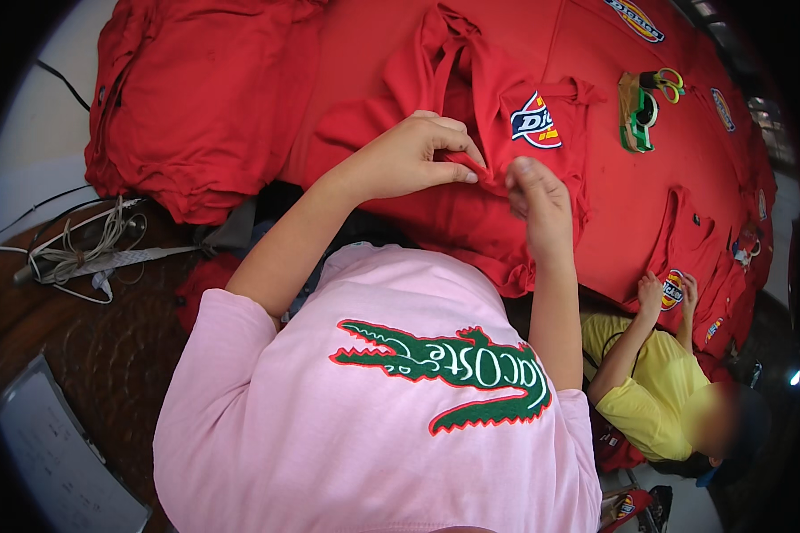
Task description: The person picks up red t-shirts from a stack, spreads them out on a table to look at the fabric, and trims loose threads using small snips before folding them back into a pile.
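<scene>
A red shirt (458, 98) lies bunched up in front of me, with a colourful embroidered patch (537, 123) on its chest. My left hand (418, 153) is closed, pinching a folded edge of the shirt between thumb and fingers. Just to its right, my right hand (540, 200) is closed too, thumb against curled fingers, beside the same edge. What sits between those fingertips is too small to make out. The shirt's lower part hangs over the table's near edge toward my body.
Red garments are piled (204, 98) at the left. Scissors (665, 83) and a green tape dispenser (638, 124) lie at the right on red cloth (596, 44). A person in yellow (649, 373) handles another red shirt (680, 240) there. Tangled cables (93, 244) lie at the lower left.
</scene>
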A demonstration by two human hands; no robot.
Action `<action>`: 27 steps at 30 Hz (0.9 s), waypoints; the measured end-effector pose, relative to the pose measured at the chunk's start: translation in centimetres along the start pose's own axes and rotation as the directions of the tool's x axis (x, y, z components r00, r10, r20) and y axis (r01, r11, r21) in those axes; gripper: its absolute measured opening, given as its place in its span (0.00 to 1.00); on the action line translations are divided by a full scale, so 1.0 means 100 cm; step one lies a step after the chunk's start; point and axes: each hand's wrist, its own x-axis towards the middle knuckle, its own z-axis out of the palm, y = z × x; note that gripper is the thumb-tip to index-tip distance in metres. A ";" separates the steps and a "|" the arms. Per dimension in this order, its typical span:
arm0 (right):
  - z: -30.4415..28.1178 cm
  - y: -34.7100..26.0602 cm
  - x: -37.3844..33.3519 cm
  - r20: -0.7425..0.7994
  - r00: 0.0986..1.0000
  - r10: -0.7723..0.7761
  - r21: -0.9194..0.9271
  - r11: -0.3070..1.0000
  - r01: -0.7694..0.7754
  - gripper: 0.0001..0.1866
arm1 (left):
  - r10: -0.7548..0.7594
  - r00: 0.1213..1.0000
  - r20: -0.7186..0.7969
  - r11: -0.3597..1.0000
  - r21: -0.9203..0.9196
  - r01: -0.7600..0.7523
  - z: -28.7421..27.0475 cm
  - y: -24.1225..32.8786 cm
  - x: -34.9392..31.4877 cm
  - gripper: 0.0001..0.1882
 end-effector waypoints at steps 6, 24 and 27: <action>0.009 -0.019 -0.001 -0.173 0.939 -0.298 -0.035 0.954 0.297 0.08 | 0.023 0.992 -0.126 0.996 -0.080 -0.034 0.005 -0.005 -0.002 0.09; 0.043 -0.050 -0.006 -0.041 0.840 -0.541 -0.628 0.668 0.400 0.14 | -0.183 0.966 -0.180 0.857 -0.510 0.067 0.011 -0.004 -0.010 0.08; 0.050 -0.049 -0.012 0.020 0.807 -0.590 -0.698 0.570 0.433 0.15 | -0.142 0.948 -0.285 0.919 -0.394 0.019 0.014 -0.003 -0.010 0.10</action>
